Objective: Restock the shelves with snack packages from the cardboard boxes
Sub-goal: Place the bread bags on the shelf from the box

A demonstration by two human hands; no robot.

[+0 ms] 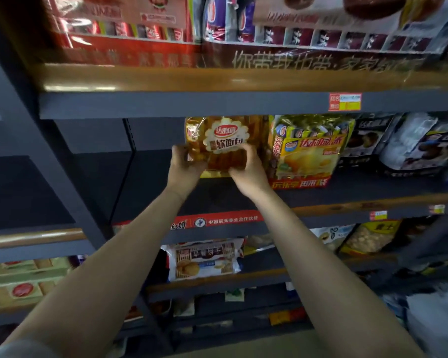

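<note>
A golden-brown soft bread package (224, 140) with a white scalloped label stands upright on the dark middle shelf (360, 184). My left hand (185, 165) grips its lower left corner. My right hand (247, 167) grips its lower right edge, fingers curled over the front. The package touches a yellow snack bag (311, 151) on its right. No cardboard box is in view.
Left of the bread package the middle shelf (145, 187) has free room. Dark and white bags (409, 143) fill its right end. Red and purple multipacks (243, 29) sit on the shelf above. A biscuit pack (204, 259) and other bags lie on the lower shelves.
</note>
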